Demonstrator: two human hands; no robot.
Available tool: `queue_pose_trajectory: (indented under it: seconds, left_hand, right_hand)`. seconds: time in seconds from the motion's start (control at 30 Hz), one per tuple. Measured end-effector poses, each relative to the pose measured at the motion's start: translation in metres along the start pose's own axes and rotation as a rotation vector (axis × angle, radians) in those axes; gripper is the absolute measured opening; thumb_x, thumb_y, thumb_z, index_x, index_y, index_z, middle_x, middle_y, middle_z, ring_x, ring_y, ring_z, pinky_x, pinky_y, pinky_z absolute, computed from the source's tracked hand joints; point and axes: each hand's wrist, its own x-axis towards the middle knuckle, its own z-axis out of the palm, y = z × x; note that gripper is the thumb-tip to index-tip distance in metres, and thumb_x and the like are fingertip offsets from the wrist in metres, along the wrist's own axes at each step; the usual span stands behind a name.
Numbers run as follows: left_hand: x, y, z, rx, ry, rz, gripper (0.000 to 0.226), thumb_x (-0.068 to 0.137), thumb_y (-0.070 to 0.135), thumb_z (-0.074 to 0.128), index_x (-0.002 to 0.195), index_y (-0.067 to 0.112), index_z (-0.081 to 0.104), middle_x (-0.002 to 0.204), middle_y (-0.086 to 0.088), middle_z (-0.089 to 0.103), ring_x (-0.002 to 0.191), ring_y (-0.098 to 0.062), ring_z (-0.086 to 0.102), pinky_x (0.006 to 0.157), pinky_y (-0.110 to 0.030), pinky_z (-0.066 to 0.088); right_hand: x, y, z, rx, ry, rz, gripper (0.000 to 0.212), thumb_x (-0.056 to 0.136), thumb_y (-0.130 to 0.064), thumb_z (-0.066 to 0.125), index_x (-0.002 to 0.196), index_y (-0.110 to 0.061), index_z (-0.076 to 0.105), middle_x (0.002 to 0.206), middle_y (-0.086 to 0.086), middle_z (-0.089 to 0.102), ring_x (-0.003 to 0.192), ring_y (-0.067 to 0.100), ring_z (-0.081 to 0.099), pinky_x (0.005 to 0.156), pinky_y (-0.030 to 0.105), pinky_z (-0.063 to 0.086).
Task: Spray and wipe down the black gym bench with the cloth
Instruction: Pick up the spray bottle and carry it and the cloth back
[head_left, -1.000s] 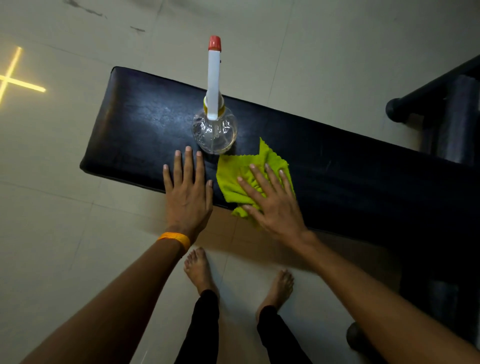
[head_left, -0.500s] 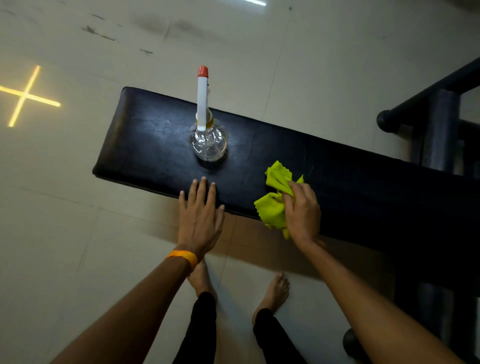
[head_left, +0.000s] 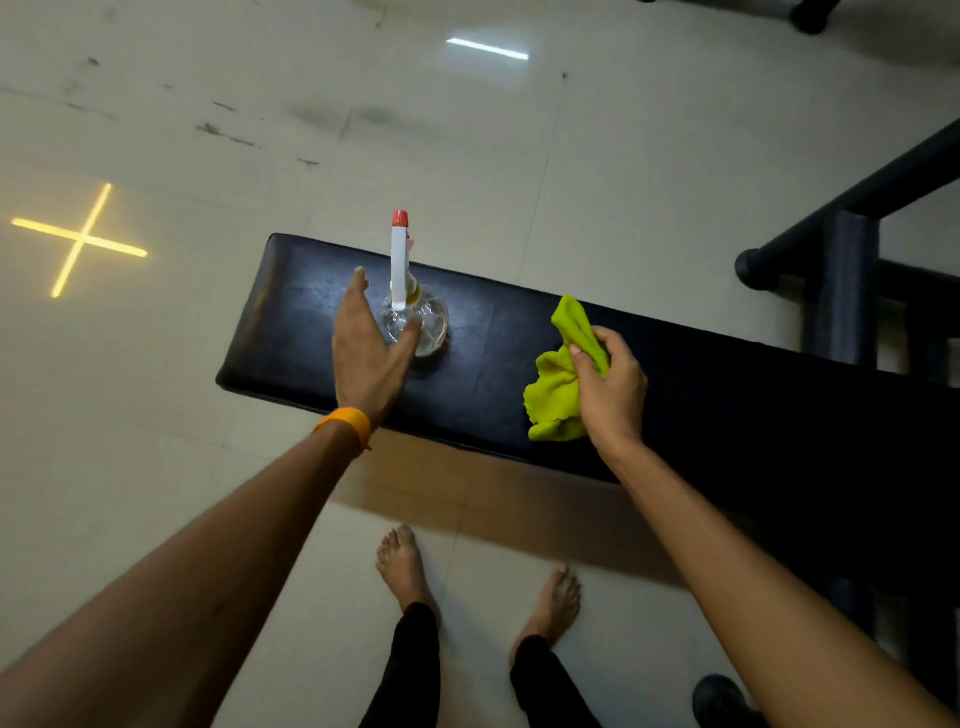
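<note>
1. Head view: left hand (head_left: 369, 353) is up off the bench's near edge, where it lay flat half a second ago. It now hangs just left of the spray bottle (head_left: 427, 319), fingers straight and spread, grasping nothing. The thumb overlaps the bottle's clear body; cannot tell if they touch.
2. Right hand (head_left: 613, 387) clenches the yellow-green cloth (head_left: 556, 395), bunched as before. The hand sits further in over the pad now, and the cloth droops from the fingers toward the near edge.
3. Spray bottle has not shifted: upright on the left part of the black gym bench (head_left: 291, 322), red tip on top, white neck.
4. Bench runs from left to the far right, where it meets a dark metal frame (head_left: 841, 291).
5. Orange wristband (head_left: 345, 422) on the left wrist.
6. Pale tiled floor (head_left: 467, 156) with a glowing yellow cross (head_left: 80, 240) at left; bare feet (head_left: 402, 564) near the bench.
</note>
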Motion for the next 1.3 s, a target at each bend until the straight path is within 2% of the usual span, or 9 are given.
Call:
queue_pose_trajectory:
  seconds: [0.1, 0.23, 0.3, 0.43, 0.6, 0.8, 0.93, 1.07, 1.3]
  left_hand:
    - [0.021, 0.012, 0.005, -0.065, -0.049, 0.016, 0.074, 0.089, 0.037, 0.074, 0.151, 0.022, 0.038, 0.136, 0.001, 0.061, 0.116, -0.02, 0.061, 0.104, -0.034, 0.047]
    - [0.034, 0.03, 0.013, -0.118, -0.033, 0.055, 0.062, 0.091, 0.031, 0.074, 0.145, 0.015, 0.05, 0.107, 0.023, 0.065, 0.099, -0.003, 0.059, 0.091, -0.001, 0.038]
    - [0.033, 0.039, 0.017, -0.137, -0.049, 0.057, 0.058, 0.091, 0.03, 0.074, 0.143, 0.014, 0.054, 0.096, 0.02, 0.063, 0.095, -0.008, 0.062, 0.095, -0.008, 0.044]
    - [0.011, 0.07, 0.014, -0.128, -0.059, 0.124, 0.056, 0.093, 0.04, 0.07, 0.143, 0.023, 0.053, 0.122, 0.004, 0.07, 0.107, -0.022, 0.066, 0.103, -0.042, 0.05]
    - [-0.045, 0.151, -0.001, -0.087, -0.052, 0.249, 0.049, 0.096, 0.048, 0.063, 0.139, 0.027, 0.055, 0.097, 0.001, 0.075, 0.088, -0.02, 0.07, 0.086, -0.039, 0.055]
    - [-0.107, 0.286, -0.022, -0.284, -0.039, 0.235, 0.046, 0.094, 0.049, 0.066, 0.134, 0.028, 0.06, 0.109, 0.011, 0.073, 0.093, -0.019, 0.074, 0.089, -0.04, 0.057]
    - [-0.143, 0.364, -0.032, -0.355, -0.058, 0.317, 0.045, 0.095, 0.047, 0.064, 0.134, 0.025, 0.059, 0.099, 0.022, 0.067, 0.087, -0.024, 0.075, 0.084, -0.048, 0.06]
    - [-0.175, 0.428, -0.035, -0.375, -0.035, 0.486, 0.037, 0.099, 0.04, 0.062, 0.13, 0.019, 0.061, 0.092, 0.009, 0.068, 0.076, -0.025, 0.073, 0.074, -0.049, 0.059]
    - [-0.214, 0.503, -0.042, -0.547, -0.167, 0.569, 0.029, 0.1, 0.029, 0.063, 0.127, 0.02, 0.06, 0.081, 0.024, 0.066, 0.073, -0.02, 0.073, 0.075, -0.044, 0.061]
  right_hand:
    - [0.003, -0.012, 0.001, 0.02, -0.016, -0.007, 0.018, 0.09, -0.014, 0.067, 0.107, -0.019, 0.068, 0.092, -0.008, 0.068, 0.084, 0.009, 0.062, 0.072, 0.009, 0.043]
    - [0.008, -0.02, -0.003, 0.016, -0.017, 0.001, 0.018, 0.089, -0.016, 0.068, 0.107, -0.019, 0.068, 0.093, -0.003, 0.071, 0.086, 0.014, 0.064, 0.074, 0.019, 0.042]
    - [0.008, -0.023, -0.012, 0.0, -0.011, 0.004, 0.019, 0.089, -0.018, 0.068, 0.108, -0.02, 0.068, 0.095, 0.0, 0.073, 0.087, 0.016, 0.065, 0.074, 0.021, 0.043]
    - [0.007, -0.036, -0.04, -0.001, 0.003, -0.015, 0.024, 0.088, -0.014, 0.068, 0.112, -0.017, 0.068, 0.099, 0.002, 0.073, 0.09, 0.018, 0.066, 0.076, 0.021, 0.043]
    - [-0.011, -0.072, -0.101, -0.018, 0.056, -0.054, 0.035, 0.089, -0.012, 0.064, 0.123, -0.021, 0.066, 0.114, 0.006, 0.07, 0.103, 0.02, 0.065, 0.083, 0.016, 0.04]
    - [-0.042, -0.148, -0.223, -0.027, 0.185, -0.092, 0.034, 0.087, -0.01, 0.066, 0.12, -0.017, 0.069, 0.109, 0.012, 0.069, 0.103, 0.028, 0.064, 0.081, 0.017, 0.037]
    - [-0.07, -0.181, -0.311, -0.032, 0.282, -0.111, 0.03, 0.087, -0.016, 0.068, 0.115, -0.022, 0.071, 0.107, 0.006, 0.071, 0.102, 0.025, 0.065, 0.085, 0.031, 0.048]
    - [-0.094, -0.2, -0.379, 0.014, 0.406, -0.11, 0.029, 0.086, -0.016, 0.068, 0.113, -0.024, 0.072, 0.105, 0.001, 0.073, 0.098, 0.02, 0.066, 0.08, 0.026, 0.047]
    - [-0.132, -0.223, -0.435, 0.059, 0.569, -0.059, 0.027, 0.086, -0.022, 0.068, 0.113, -0.026, 0.07, 0.108, -0.001, 0.072, 0.1, 0.019, 0.066, 0.085, 0.034, 0.054]
